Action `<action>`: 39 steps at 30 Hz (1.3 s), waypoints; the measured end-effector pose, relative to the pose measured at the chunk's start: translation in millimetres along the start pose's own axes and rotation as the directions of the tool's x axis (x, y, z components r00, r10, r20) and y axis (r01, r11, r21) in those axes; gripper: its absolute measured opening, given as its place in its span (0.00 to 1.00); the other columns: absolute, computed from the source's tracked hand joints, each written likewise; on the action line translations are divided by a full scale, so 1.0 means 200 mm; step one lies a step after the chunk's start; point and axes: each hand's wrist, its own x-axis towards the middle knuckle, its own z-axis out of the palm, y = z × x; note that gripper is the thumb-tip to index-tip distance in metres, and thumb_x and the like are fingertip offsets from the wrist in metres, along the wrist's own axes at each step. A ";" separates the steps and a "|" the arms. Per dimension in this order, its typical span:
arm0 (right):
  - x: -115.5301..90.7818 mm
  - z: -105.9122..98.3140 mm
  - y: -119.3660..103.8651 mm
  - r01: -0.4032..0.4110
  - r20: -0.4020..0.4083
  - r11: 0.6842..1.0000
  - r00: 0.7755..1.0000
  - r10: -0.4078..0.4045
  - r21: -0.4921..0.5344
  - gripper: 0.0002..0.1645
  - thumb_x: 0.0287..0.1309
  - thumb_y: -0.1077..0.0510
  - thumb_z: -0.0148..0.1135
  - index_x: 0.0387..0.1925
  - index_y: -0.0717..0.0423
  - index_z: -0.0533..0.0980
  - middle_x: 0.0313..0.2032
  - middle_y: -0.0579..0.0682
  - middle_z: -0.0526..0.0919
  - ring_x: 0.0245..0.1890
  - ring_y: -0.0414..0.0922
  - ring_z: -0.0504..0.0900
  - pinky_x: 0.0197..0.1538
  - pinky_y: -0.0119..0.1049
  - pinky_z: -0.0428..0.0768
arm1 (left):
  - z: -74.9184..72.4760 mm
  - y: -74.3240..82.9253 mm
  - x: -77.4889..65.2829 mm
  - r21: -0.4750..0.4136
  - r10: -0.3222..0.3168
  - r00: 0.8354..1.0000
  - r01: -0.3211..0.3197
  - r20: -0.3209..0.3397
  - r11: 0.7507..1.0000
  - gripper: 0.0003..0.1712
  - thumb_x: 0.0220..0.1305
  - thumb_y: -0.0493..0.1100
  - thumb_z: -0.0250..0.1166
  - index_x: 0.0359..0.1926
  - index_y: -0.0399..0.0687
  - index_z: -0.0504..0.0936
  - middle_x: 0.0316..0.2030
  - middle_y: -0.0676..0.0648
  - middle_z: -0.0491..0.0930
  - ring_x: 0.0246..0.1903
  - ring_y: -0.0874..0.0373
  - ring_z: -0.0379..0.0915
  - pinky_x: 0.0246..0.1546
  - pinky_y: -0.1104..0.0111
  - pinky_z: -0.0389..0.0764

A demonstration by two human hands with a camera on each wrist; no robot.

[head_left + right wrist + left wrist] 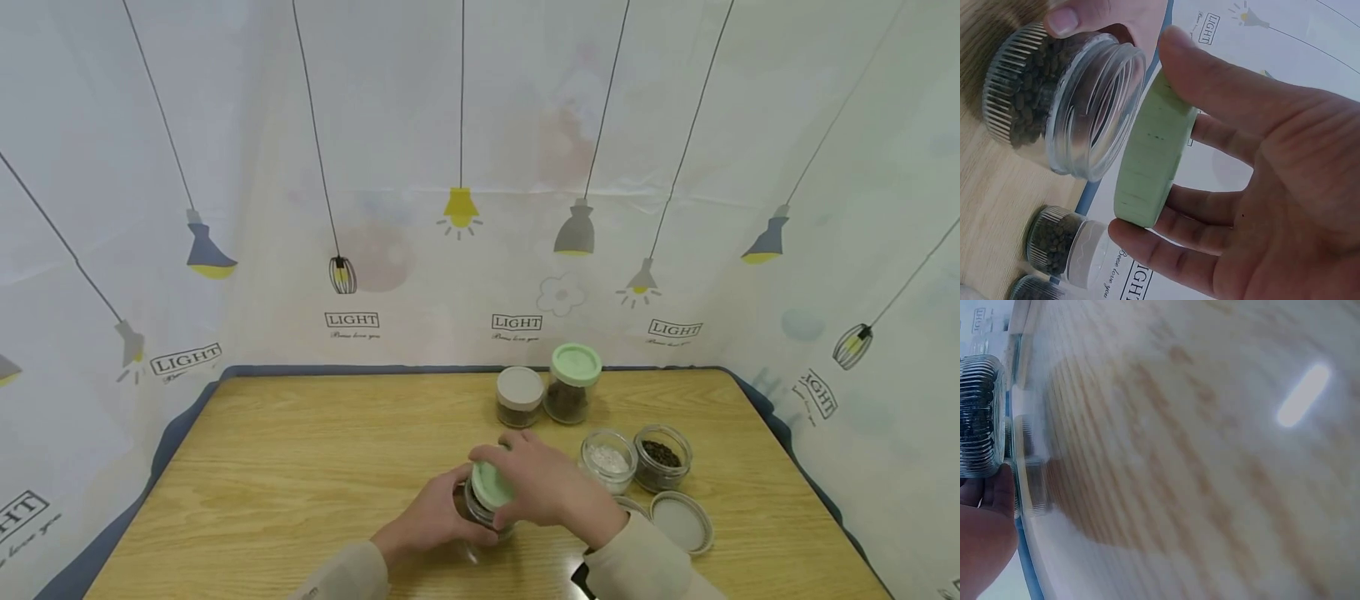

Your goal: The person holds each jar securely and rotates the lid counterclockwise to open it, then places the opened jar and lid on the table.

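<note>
From where I stand, the seed jar (pixel 1063 106) is at the near middle of the wooden table (pixel 300 467), well short of the back edge, where the pale curtain (pixel 427 317) hangs. Plain wood runs from it to the left edge, leaving wide room for moving that way; the right is more crowded. There an open jar of white grains (pixel 607 461) stands beside an open jar of dark grains (pixel 663 458), with a loose lid (pixel 681 525) nearer the person. By the back edge a white-lidded jar (pixel 519 392) and a taller green-lidded jar (pixel 572 387) stand side by side. The seed jar's mouth points up, its long axis roughly upright, in line with the jars behind; whether its base touches the wood I can't quite tell. The left hand (pixel 441 518) grips its side, thumb and fingers curled round the glass. The right hand (pixel 538 479) pinches the green lid (pixel 1155 147) by its rim, just over the bare mouth.
</note>
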 end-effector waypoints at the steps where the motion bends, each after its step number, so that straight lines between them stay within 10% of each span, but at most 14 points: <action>1: 0.00 0.00 0.00 -0.007 0.002 1.000 1.000 0.007 0.004 0.44 0.39 0.45 0.79 0.61 0.39 0.72 0.55 0.53 0.75 0.53 0.50 0.73 0.47 0.46 0.81 | 0.00 0.00 0.00 0.000 0.000 1.000 0.000 -0.001 1.000 0.43 0.44 0.55 0.79 0.62 0.58 0.71 0.54 0.57 0.78 0.56 0.60 0.72 0.60 0.61 0.71; 39: -0.27 0.00 0.33 -0.200 0.037 0.973 0.980 0.197 0.117 0.42 0.44 0.39 0.76 0.62 0.41 0.71 0.51 0.50 0.75 0.53 0.51 0.71 0.52 0.52 0.76 | 0.04 0.01 0.20 -0.034 -0.018 1.000 0.018 -0.001 0.999 0.54 0.41 0.52 0.81 0.70 0.54 0.65 0.61 0.50 0.75 0.61 0.52 0.70 0.66 0.49 0.67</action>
